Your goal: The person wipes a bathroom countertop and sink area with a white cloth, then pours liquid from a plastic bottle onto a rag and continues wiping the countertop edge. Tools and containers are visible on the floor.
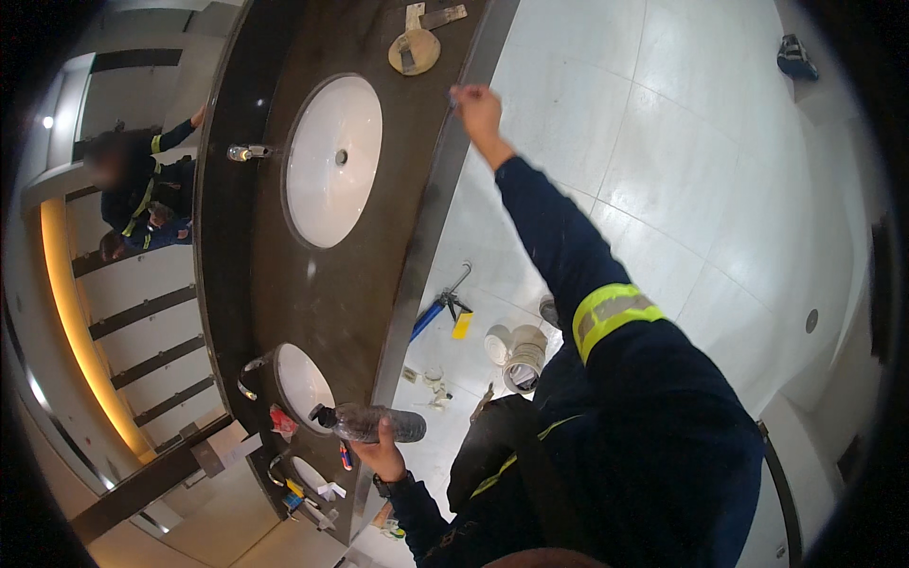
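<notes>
A clear plastic bottle (390, 425) with a black top lies tilted nearly sideways in my left hand (383, 456), whose fingers wrap round it. It is over the counter's front edge, close to the middle sink (303, 383). My right hand (481, 114) reaches out to the far end, by the front edge of the dark counter (365, 275). Its fingers are pinched together, and whatever may be between the fingertips is too small to make out. Near that hand, a round tan disc (414, 53) with flat scraper-like pieces lies on the counter.
A large white oval sink (322, 180) with a chrome tap (248, 152) is set into the counter, below a wall mirror (123, 284). On the tiled floor are a blue caulking gun (437, 310), a bucket (524, 367) and small scraps. Red packaging (282, 422) sits beside the middle sink.
</notes>
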### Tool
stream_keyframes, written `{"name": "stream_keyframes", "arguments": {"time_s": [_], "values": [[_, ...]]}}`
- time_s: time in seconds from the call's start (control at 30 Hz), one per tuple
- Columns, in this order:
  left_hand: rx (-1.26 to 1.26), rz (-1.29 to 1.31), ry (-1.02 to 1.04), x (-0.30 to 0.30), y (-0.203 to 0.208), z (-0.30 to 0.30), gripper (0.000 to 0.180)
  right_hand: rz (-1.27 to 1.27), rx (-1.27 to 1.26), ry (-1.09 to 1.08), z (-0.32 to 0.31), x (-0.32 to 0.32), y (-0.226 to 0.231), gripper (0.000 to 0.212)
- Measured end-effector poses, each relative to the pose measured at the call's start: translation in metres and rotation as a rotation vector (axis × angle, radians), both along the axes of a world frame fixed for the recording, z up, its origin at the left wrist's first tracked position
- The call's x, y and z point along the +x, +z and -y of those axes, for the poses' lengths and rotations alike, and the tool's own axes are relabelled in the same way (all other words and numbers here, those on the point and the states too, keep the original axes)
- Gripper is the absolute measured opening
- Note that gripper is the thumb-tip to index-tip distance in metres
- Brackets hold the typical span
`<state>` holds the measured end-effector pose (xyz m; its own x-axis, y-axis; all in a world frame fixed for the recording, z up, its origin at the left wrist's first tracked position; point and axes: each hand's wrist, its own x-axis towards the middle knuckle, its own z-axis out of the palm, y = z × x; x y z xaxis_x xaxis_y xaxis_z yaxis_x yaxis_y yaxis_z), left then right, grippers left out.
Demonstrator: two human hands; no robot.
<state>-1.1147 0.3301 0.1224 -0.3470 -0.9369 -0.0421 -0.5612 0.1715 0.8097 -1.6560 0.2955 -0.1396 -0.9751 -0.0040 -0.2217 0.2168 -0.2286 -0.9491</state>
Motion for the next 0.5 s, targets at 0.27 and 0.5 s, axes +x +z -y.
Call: {"name": "stream_keyframes", "arguments": {"time_s": [0.27,0.5], "values": [[-0.102,0.030,-0.016,0.004,0.014,0.020,0.056,0.330,-0.162,0.022,0.043,0.252,0.030,0.026],[-0.071,0.017,-0.012,-0.069,0.020,0.028,0.061,0.130,-0.121,-0.091,0.020,0.054,0.015,0.029]]}}
